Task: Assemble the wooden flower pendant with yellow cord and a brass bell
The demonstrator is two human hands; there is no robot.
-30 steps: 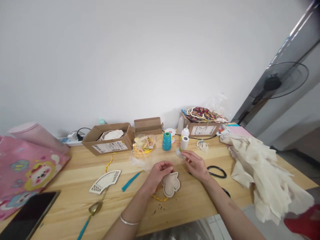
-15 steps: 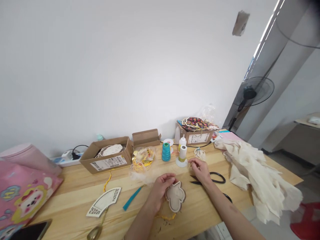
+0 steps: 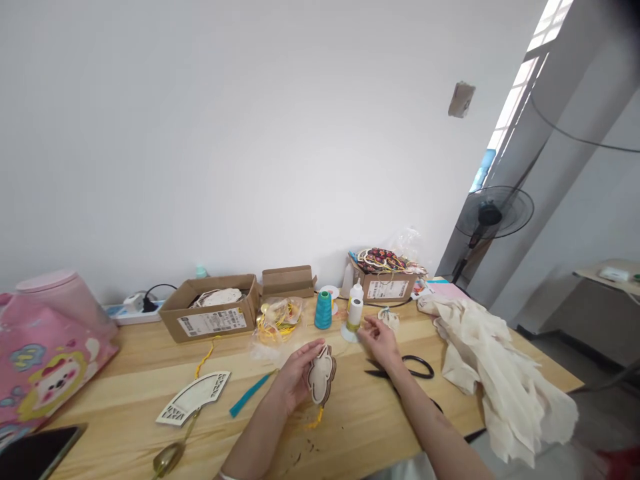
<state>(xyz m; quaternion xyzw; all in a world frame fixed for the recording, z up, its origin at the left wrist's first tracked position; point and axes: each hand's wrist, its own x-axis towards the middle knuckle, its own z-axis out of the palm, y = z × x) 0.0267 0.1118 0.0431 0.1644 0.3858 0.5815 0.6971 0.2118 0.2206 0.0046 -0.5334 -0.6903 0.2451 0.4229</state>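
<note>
The layered piece (image 3: 320, 377) has swung round since the last half second: its pale face was turned broadly to the viewer, and now it stands narrow, with the dark edges of its stacked layers showing and the yellow cord (image 3: 317, 419) hanging from its lower end. That turn appears to bring the layered side within view and nearer to hand for the work, though the face is still partly visible. The piece is held above the worktop (image 3: 370, 413), toward the middle of its near edge, upright and slightly tilted. The left hand (image 3: 295, 377) reaches in from the near edge, its thumb and fingers pinching the piece along its left side. The right hand (image 3: 381, 339) has come closer to the white spool (image 3: 355, 312) and lies just beside it, farther from the near edge than the left, forearm slanting across the black scissors (image 3: 419, 368). Its fingers are curled, thumb close to them; whether a fine thread is caught between the tips I cannot tell
</note>
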